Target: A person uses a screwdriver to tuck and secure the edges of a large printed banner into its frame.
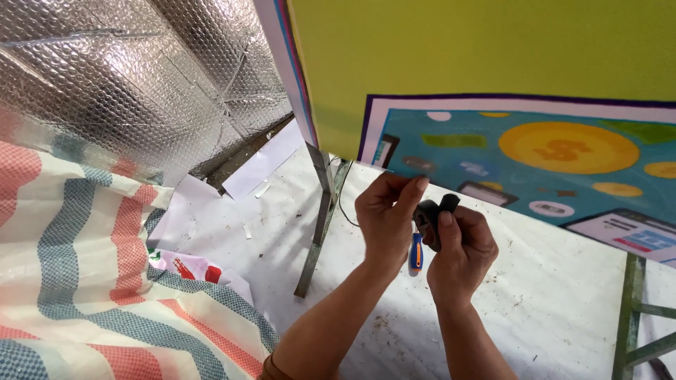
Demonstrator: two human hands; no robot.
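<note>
Two bare forearms are rising from the bottom edge of the frame, and the two hands are meeting in the middle. One left hand [386, 219] is pinching the lower edge of one printed banner [535, 162] between thumb and fingers; its grip is closed on that edge. One right hand [461, 250] is clenching around one black clip [431, 213], with the thumb pressing on top, just beside the left fingers. One small screwdriver [416, 252] with a blue and orange handle is showing between the hands; which hand is holding it cannot be told.

In the upper right, the banner is showing a yellow-green field above a teal panel with yellow coin shapes and a purple border. One striped red, blue and white tarpaulin [84, 281] is filling the lower left, silver bubble foil [127, 77] is covering the upper left, and a white ground sheet [549, 288] is lying underneath.
</note>
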